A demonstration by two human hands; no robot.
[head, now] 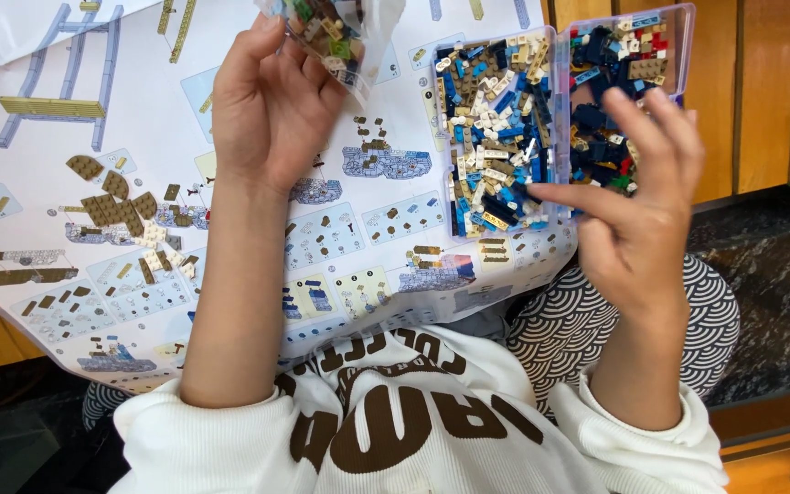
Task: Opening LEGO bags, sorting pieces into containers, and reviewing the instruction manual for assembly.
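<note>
Clear plastic bag of small mixed building bricks (329, 35) sits up at the top middle of the head view, pinched in the left hand (267, 105), whose fingers curl round its lower edge while the bag sticks up past the frame edge. Under everything is a big white paper instruction sheet (93, 183) spread over the person's lap, printed with step diagrams of tan, grey and blue brick assemblies, and it covers most of the left and middle of the shot. Around that you get dark stone-look flooring (779, 274) on the right, and orange-brown wooden panelling (761, 91) along the top right. The person is wearing a white knit sweater with brown lettering (395, 430) and trousers with a black-and-white wave pattern (578, 320), one knee poking out from under the sheet. Container-wise, a clear plastic hinged sorting box (555, 101) lies open on the sheet at the upper right: the left half is packed with tan, white, blue and black pieces, the right half with mostly dark blue ones plus a bit of red, green and tan. The right hand (637, 197) is spread fairly wide, fingers resting on the box's right half and thumb reaching onto the left half's lower corner; I can't tell whether it has a piece.
</note>
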